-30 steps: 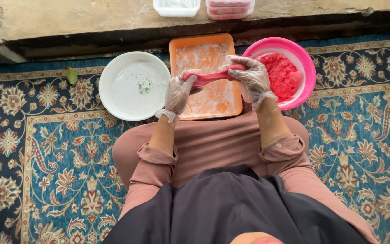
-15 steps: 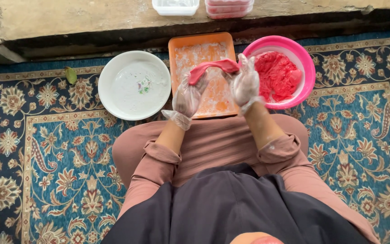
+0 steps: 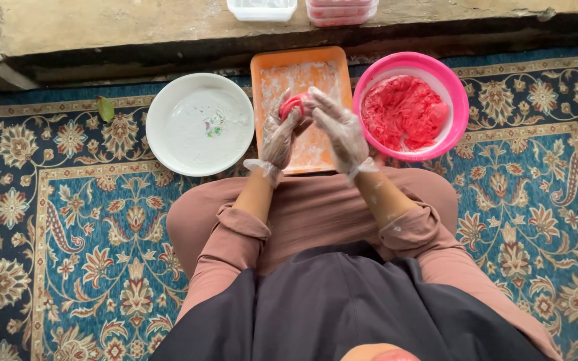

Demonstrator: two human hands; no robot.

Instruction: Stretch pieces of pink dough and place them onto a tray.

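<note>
Both my hands wear thin clear plastic gloves and meet over an orange floured board (image 3: pixel 316 150). My left hand (image 3: pixel 280 136) cups a small red lump of dough (image 3: pixel 293 105) from below and the left. My right hand (image 3: pixel 337 128) presses against the lump from the right, fingers spread. To the right of the board stands a pink bowl (image 3: pixel 459 107) holding a large mass of red dough (image 3: pixel 403 112). A white plate (image 3: pixel 199 124) dusted with flour lies to the left of the board.
I sit cross-legged on a blue patterned carpet (image 3: pixel 68 220). A concrete ledge (image 3: pixel 135 27) runs along the far side, with a clear plastic container (image 3: pixel 262 9) and a pink-filled container (image 3: pixel 341 11) on it. A small green leaf (image 3: pixel 106 108) lies left of the plate.
The red dough was a long stretched strip held between both hands above the board; now it is gathered into a compact lump pressed between my palms.
</note>
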